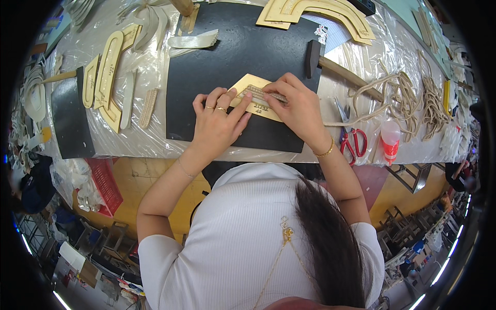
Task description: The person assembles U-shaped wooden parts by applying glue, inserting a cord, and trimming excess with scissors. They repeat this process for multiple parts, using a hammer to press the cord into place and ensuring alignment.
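Note:
A pale yellow board template with a slot lies on a black mat between my hands. A beige braided strip lies along the slot. My left hand rests over the template's left part, fingers spread, with the index fingertip pressing on the strip. At the right end, my right hand pinches the beige cord between thumb and fingers; the palm hides part of it. From under that hand the cord runs right to a loose coil.
A hammer lies across the mat's right edge. Red-handled scissors and a red-and-clear squeeze bottle sit at the right front. More yellow templates lie left, others at the back. Pale strips lie on the mat.

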The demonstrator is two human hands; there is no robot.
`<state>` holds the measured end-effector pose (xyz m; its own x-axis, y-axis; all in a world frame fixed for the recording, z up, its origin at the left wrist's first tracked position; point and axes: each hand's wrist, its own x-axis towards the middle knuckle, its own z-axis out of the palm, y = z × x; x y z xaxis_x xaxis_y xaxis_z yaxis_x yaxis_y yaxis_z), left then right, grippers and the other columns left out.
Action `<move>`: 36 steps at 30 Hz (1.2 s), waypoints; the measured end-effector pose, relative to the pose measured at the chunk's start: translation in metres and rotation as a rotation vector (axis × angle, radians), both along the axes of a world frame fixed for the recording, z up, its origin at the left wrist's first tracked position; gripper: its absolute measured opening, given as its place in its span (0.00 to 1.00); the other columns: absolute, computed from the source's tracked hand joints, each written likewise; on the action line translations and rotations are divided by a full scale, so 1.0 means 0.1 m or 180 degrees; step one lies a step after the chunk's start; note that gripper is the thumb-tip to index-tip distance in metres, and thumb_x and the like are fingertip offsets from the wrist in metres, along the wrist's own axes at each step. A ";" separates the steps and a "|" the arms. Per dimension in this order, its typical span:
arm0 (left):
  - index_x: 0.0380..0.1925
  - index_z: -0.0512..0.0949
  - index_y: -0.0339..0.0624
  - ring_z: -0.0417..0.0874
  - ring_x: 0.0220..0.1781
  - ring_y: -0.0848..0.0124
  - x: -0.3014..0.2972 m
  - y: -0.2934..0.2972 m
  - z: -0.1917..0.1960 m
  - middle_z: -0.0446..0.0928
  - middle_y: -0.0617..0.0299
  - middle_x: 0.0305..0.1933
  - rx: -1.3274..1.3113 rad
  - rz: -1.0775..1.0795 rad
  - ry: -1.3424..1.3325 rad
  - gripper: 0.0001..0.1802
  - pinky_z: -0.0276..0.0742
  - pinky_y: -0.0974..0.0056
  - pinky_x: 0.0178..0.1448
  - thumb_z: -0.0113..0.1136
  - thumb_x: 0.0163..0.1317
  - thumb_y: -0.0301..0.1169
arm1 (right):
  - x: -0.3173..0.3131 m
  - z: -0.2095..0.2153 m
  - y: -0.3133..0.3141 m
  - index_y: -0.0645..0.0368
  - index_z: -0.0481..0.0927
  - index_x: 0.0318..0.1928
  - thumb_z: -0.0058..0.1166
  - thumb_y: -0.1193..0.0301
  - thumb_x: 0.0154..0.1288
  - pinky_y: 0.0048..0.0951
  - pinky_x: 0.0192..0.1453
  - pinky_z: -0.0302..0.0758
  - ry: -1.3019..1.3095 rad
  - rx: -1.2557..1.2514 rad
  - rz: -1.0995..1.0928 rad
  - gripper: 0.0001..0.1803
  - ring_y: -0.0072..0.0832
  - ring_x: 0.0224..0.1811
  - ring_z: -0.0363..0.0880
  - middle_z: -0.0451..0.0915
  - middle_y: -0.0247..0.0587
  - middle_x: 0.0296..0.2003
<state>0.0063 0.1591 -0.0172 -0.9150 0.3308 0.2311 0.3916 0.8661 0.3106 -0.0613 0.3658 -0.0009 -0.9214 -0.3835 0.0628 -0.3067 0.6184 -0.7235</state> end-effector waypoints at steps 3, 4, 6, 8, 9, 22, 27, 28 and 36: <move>0.57 0.81 0.51 0.72 0.65 0.61 0.02 -0.01 -0.01 0.76 0.60 0.59 0.0167 0.0039 -0.0005 0.24 0.59 0.51 0.64 0.71 0.58 0.34 | 0.02 0.03 0.00 0.56 0.87 0.40 0.67 0.69 0.62 0.31 0.36 0.80 -0.0060 -0.0264 -0.0192 0.07 0.32 0.33 0.84 0.81 0.35 0.36; 0.55 0.81 0.49 0.73 0.65 0.61 0.04 -0.02 -0.02 0.76 0.60 0.60 0.0286 0.0067 -0.0007 0.22 0.59 0.51 0.65 0.71 0.58 0.33 | 0.03 0.05 0.00 0.57 0.87 0.41 0.68 0.71 0.62 0.30 0.36 0.79 -0.0080 -0.0341 -0.0258 0.08 0.30 0.34 0.83 0.81 0.36 0.36; 0.51 0.79 0.45 0.74 0.67 0.61 0.06 -0.04 -0.03 0.77 0.59 0.62 0.0532 0.0111 -0.0017 0.20 0.59 0.51 0.67 0.70 0.58 0.30 | 0.07 0.07 0.00 0.59 0.87 0.42 0.68 0.72 0.61 0.28 0.37 0.79 -0.0083 -0.0445 -0.0210 0.09 0.28 0.34 0.83 0.81 0.37 0.36; 0.47 0.77 0.42 0.75 0.69 0.61 0.08 -0.07 -0.04 0.77 0.57 0.64 0.0807 0.0125 -0.0021 0.17 0.59 0.51 0.69 0.69 0.58 0.27 | 0.11 0.06 -0.01 0.59 0.87 0.42 0.69 0.72 0.61 0.27 0.35 0.79 -0.0025 -0.0526 0.0011 0.09 0.27 0.33 0.83 0.81 0.36 0.36; 0.46 0.76 0.42 0.75 0.69 0.60 0.09 -0.09 -0.04 0.77 0.57 0.65 0.0806 0.0118 -0.0040 0.16 0.59 0.51 0.70 0.69 0.58 0.26 | 0.12 0.05 -0.02 0.59 0.87 0.42 0.69 0.72 0.61 0.27 0.34 0.79 0.0007 -0.0425 0.0087 0.09 0.27 0.32 0.83 0.81 0.36 0.36; 0.50 0.77 0.42 0.74 0.71 0.60 0.11 -0.10 -0.03 0.76 0.56 0.66 0.0694 0.0045 -0.0042 0.19 0.59 0.50 0.73 0.68 0.59 0.26 | 0.13 -0.05 -0.09 0.55 0.86 0.37 0.69 0.72 0.59 0.29 0.32 0.79 0.0510 -0.0035 0.0346 0.06 0.30 0.28 0.83 0.80 0.34 0.32; 0.58 0.79 0.43 0.72 0.71 0.61 0.11 -0.09 -0.04 0.75 0.57 0.67 0.0502 0.0030 -0.0078 0.25 0.60 0.49 0.73 0.68 0.59 0.29 | 0.13 -0.05 -0.11 0.54 0.85 0.35 0.68 0.71 0.58 0.30 0.32 0.79 0.0566 0.0046 0.0317 0.05 0.31 0.28 0.83 0.79 0.33 0.32; 0.59 0.79 0.44 0.71 0.71 0.61 0.11 -0.09 -0.05 0.75 0.57 0.66 0.0456 0.0024 -0.0078 0.25 0.60 0.49 0.73 0.67 0.59 0.30 | 0.13 -0.06 -0.12 0.53 0.85 0.34 0.68 0.70 0.58 0.32 0.33 0.79 0.0564 0.0045 0.0305 0.04 0.32 0.28 0.83 0.78 0.33 0.32; 0.63 0.77 0.46 0.70 0.71 0.60 0.11 -0.07 -0.10 0.72 0.57 0.68 0.0191 -0.0044 0.0005 0.29 0.64 0.48 0.70 0.67 0.60 0.32 | 0.13 -0.07 -0.13 0.53 0.83 0.31 0.66 0.69 0.59 0.32 0.33 0.79 0.0619 0.0103 0.0331 0.04 0.32 0.29 0.82 0.77 0.32 0.32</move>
<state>0.0173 0.1517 -0.0273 -0.9101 0.3287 0.2524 0.4038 0.8405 0.3612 -0.0483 0.3532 -0.0074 -0.8486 -0.4805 0.2214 -0.5018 0.5982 -0.6248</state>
